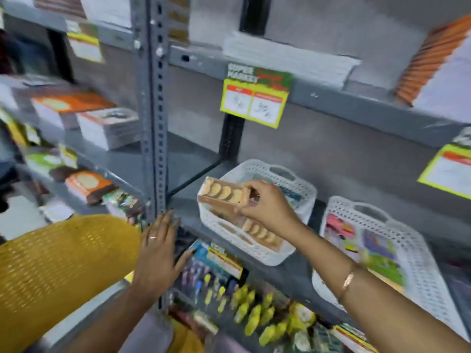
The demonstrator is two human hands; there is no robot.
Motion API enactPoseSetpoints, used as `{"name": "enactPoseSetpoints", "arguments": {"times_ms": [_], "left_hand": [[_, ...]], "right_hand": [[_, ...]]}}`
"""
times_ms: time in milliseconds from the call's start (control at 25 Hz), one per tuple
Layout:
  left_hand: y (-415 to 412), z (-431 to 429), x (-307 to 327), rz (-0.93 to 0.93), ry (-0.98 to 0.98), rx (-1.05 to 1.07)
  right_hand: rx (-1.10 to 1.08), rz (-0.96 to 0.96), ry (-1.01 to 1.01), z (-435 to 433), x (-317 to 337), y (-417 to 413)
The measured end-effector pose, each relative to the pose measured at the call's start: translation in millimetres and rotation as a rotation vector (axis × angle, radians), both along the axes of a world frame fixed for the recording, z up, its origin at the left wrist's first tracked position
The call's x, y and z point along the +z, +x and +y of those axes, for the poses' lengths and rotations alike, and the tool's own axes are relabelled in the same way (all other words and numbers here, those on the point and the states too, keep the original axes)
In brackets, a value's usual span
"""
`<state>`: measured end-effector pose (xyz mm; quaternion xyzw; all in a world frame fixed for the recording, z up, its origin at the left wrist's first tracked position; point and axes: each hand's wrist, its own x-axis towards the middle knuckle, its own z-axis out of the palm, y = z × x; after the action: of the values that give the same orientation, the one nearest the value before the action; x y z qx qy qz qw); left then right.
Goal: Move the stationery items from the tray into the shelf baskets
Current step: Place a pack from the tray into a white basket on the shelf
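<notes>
- Holding a flat orange packet with a row of round tan pieces on its face, the right hand pinches it at its near end, fingers closed on it, over the left rim of a white perforated basket on the grey shelf.
- Packet not yet down: it sits tilted across the basket's far-left corner, part of it past the rim. Whether it touches the rim I cannot tell.
- Below that hand, inside the same basket, lies at least one more packet of the same kind, flat along the near wall. So some stock looks already placed here.
- To the right of the right forearm stands a second white basket holding bright mixed packs in pink, green and purple; blurred, contents not readable.
- Left hand is empty, fingers spread wide and flat, resting at or against the slotted upright post of the shelving; contact looks likely but is not certain.
- Near the left hand, a yellow mesh surface fills the lower left. It may be the tray; nothing can be seen lying on it from this angle.
- Judgement: mid-task, one item in hand about to be dropped in. How many remain cannot be told.
</notes>
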<state>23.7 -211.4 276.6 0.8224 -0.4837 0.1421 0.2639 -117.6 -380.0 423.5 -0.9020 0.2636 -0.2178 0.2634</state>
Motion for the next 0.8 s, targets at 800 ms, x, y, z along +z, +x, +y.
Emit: {"name": "enactPoseSetpoints", "arguments": {"times_ms": [800], "left_hand": [[-33, -117, 26, -0.003, 0.062, -0.216]], "right_hand": [[-0.291, 0.294, 0.159, -56, -65, 36]]}}
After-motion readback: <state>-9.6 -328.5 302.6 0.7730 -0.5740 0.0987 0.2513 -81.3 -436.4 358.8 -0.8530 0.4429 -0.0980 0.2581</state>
